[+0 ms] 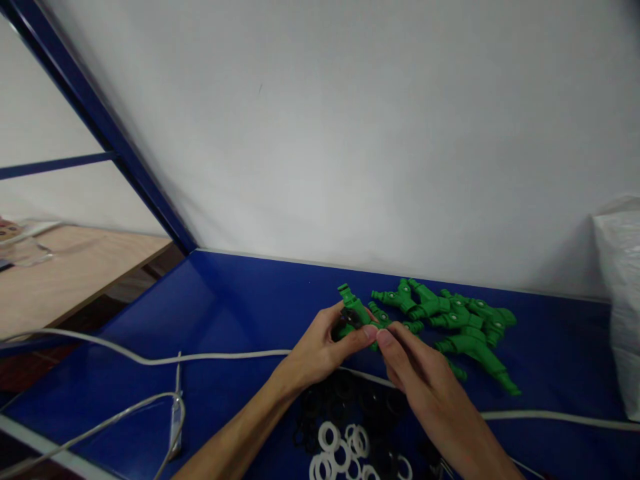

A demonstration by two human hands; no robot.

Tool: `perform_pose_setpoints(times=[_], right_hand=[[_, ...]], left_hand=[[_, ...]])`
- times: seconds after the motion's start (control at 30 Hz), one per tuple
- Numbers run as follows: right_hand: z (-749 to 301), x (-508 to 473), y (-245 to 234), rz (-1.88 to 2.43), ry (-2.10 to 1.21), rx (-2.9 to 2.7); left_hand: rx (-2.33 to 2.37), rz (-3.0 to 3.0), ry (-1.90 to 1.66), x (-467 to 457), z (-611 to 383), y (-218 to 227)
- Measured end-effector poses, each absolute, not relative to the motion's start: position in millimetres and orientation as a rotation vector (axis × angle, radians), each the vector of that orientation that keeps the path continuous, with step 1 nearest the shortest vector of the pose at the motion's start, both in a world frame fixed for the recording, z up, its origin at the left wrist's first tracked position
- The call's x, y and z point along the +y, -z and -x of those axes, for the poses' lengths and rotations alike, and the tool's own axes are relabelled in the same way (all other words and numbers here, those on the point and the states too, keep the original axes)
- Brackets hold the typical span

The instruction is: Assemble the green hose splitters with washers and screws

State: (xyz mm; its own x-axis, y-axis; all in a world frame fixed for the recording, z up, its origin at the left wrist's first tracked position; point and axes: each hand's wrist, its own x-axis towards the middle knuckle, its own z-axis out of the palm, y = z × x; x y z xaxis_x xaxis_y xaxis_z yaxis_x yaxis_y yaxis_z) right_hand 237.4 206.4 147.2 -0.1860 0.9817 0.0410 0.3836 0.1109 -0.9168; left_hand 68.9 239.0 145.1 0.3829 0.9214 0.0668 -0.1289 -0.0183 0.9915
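Note:
A green plastic Y-shaped hose connector [354, 303] with a small black part on it is gripped in my left hand [325, 343], one arm of it pointing up and away. My right hand [417, 367] is closed, its thumb and fingertips pinched together against the connector's near end, touching my left thumb. Whatever lies between those right fingertips is hidden. Just beyond my hands lies a pile of similar green connectors [457, 317]. White plastic rings [341, 455] and black rings [345, 387] lie on the blue tabletop below my hands.
A white cable [220, 356] runs across the blue table [235, 300] beneath my arms. At the left lies a screwdriver with a clear handle [177, 420], a cable looping over it. A white plastic bag [623, 300] stands at the right, and a pale wall [350, 147] rises behind.

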Motion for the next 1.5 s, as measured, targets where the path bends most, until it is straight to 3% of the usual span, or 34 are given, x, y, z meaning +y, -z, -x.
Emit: perform_pose_setpoints(times=[0.17, 0.37, 0.57, 0.77, 1.1, 1.5], right_hand=[[-242.0, 209.8, -146.8, 1.362, -1.348, -1.384], [-250.6, 205.4, -160.5, 1.309, -1.102, -1.903], [-248.1, 188.3, -140.0, 1.236, -0.795, -2.501], [-253.0, 180.2, -115.0, 1.146, -0.596, -2.606], [-248.2, 188.1, -120.4, 1.169, -0.737, -2.643], [-238.7, 180.2, -114.3, 1.003, -0.629, -2.628]], left_hand=[[0.759, -1.243, -0.997, 240.7, -72.2, -139.9], [0.583, -0.746, -1.209, 252.7, -70.7, -137.4], [0.332, -0.488, -1.134, 255.4, -62.2, -145.9], [0.3, -0.465, -1.093, 253.1, -61.5, -147.0], [0.347, -0.498, -1.094, 254.0, -61.5, -147.8], [0.323, -0.564, -1.056, 249.9, -61.7, -148.9]])
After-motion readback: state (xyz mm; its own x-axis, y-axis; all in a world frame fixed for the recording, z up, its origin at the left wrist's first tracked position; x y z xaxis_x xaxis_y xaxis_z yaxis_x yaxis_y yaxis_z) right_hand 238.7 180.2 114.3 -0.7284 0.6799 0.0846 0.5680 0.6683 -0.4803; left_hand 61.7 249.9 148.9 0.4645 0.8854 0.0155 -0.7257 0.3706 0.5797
